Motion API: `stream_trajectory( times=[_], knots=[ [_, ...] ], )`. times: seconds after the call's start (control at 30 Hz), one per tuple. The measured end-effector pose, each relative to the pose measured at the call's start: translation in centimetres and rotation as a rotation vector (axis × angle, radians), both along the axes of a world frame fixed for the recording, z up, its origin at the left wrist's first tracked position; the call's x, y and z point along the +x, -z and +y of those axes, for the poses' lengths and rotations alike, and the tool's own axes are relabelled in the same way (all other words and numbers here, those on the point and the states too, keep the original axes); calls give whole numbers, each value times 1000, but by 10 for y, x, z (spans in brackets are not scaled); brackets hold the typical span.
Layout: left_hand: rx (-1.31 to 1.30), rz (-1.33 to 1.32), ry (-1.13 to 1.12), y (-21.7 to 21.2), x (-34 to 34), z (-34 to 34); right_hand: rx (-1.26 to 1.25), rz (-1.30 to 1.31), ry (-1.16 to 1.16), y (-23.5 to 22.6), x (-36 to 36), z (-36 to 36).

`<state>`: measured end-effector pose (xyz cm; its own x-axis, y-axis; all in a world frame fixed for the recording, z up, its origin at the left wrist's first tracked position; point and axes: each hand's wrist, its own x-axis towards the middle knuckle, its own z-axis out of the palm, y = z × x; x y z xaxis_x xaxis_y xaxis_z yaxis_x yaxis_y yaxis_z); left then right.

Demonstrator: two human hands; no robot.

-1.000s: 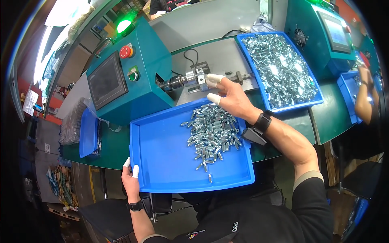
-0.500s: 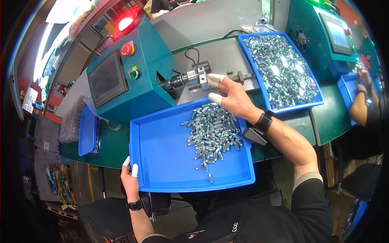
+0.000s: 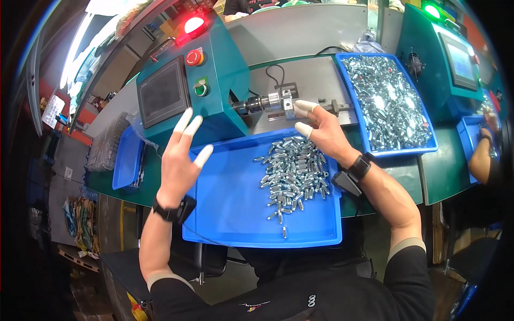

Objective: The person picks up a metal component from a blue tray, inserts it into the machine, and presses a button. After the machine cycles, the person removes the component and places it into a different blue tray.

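My left hand is raised over the left end of a blue tray, its thumb and fingers spread and nothing in them. White covers sit on several of its fingertips. My right hand reaches to the metal clamping block in front of the machine's spindle. Its covered fingertips are at the block's side, with the thumb apart from them; no part shows between them. Below it, a heap of small silvery metal pins lies in the tray's right half, one pin lying apart near the front rim.
A green machine with a dark screen, red button and lit red lamp stands behind the tray. Another blue tray full of metal pieces is at right. Farther right are a second machine and another person's arm.
My left hand has left the tray's left edge and risen toward the machine's front, fingers spreading. The right hand stays by the clamping block. The whole view has shifted slightly.
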<state>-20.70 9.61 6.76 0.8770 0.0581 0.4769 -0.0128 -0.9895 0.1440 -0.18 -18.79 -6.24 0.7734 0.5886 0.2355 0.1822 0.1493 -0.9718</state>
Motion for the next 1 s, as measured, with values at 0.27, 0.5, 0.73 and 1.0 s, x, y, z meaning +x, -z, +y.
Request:
stream_trajectory(
  times=[0.27, 0.5, 0.73, 1.0],
  knots=[
    [143, -2, 4, -10, 48, 5, -69, -9, -16, -4, 2, -3],
    [196, 0, -46, -7, 55, 5, -72, -24, -6, -3, 1, -3],
    [263, -31, 13, 1, 42, 2, -87, -51, 4, -6, 0, -2],
    [196, -44, 44, 0, 46, -1, -70, -40, -8, -6, 1, -4]
  ],
)
